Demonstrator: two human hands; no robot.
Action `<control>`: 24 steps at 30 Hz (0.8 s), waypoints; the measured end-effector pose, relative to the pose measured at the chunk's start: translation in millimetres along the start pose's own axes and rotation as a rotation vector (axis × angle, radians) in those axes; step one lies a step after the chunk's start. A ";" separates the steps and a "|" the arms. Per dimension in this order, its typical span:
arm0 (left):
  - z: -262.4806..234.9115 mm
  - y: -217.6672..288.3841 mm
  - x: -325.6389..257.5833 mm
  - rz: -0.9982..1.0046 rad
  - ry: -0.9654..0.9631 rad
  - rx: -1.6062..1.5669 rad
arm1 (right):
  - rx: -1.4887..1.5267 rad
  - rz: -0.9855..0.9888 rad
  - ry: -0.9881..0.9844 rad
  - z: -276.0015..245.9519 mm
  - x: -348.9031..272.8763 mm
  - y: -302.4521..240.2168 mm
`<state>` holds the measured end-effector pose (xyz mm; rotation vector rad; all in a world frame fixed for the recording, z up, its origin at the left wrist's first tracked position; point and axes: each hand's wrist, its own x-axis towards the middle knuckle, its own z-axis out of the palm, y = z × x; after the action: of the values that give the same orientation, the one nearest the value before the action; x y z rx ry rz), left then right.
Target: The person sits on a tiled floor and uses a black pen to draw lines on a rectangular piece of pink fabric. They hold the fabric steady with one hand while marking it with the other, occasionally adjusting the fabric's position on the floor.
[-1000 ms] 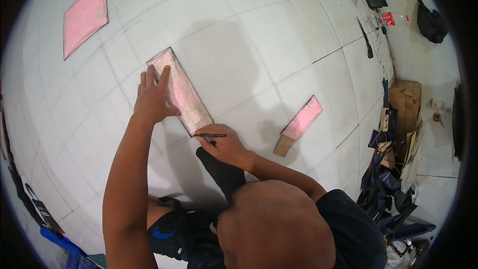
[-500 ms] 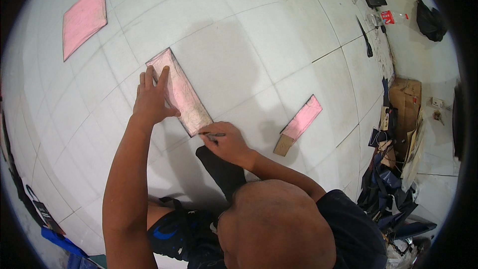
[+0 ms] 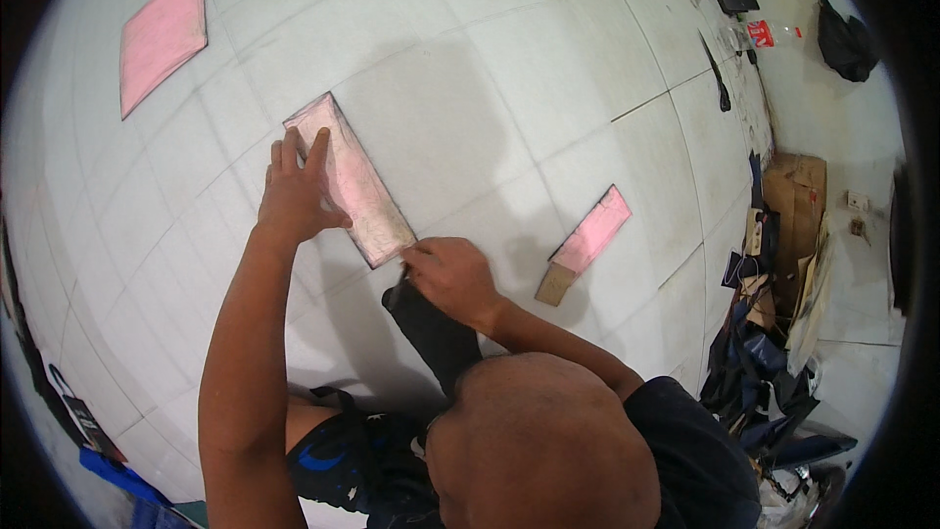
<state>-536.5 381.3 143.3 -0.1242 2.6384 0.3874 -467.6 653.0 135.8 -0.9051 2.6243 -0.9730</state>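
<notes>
A long pink rectangular piece (image 3: 360, 184) with dark edges and scribbled lines lies slanted on the pale floor covering (image 3: 431, 118). Pressing it down, my left hand (image 3: 294, 196) has its fingers spread over the upper left part, thumb near the middle of the piece. My right hand (image 3: 452, 279) is closed in a pinch at the lower right corner. The dark pen it grips is mostly hidden behind the fingers now; the earlier picture shows it more plainly.
Upper left lies a larger pink piece (image 3: 164, 39). To the right is a smaller pink strip (image 3: 593, 227) with a brown block (image 3: 554, 284) at its lower end. Along the right are a plastic bottle (image 3: 766, 34), a black bag (image 3: 844, 42), a cardboard box (image 3: 795, 196) and dark cloth items.
My right hand has turned and shifted slightly along the lower edge toward the right corner, hiding most of the pen. My left hand stays spread on the pink piece.
</notes>
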 end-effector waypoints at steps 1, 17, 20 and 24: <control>-1.5 -0.5 -0.5 0.000 0.005 -0.007 | -0.016 -0.072 0.016 6.4 2.0 -4.9; 39.0 15.1 -9.6 0.154 0.249 0.057 | 0.002 -0.011 0.175 -18.3 -21.7 46.1; 30.5 43.3 6.2 0.147 0.181 0.063 | -0.116 0.022 0.096 -8.4 -31.2 57.3; 13.3 59.8 15.4 0.091 0.085 0.094 | -0.161 0.053 0.098 -1.3 -33.3 60.5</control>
<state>-553.5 442.0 139.9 0.0105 2.7478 0.2927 -470.6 710.1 96.9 -0.8364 2.8277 -0.8224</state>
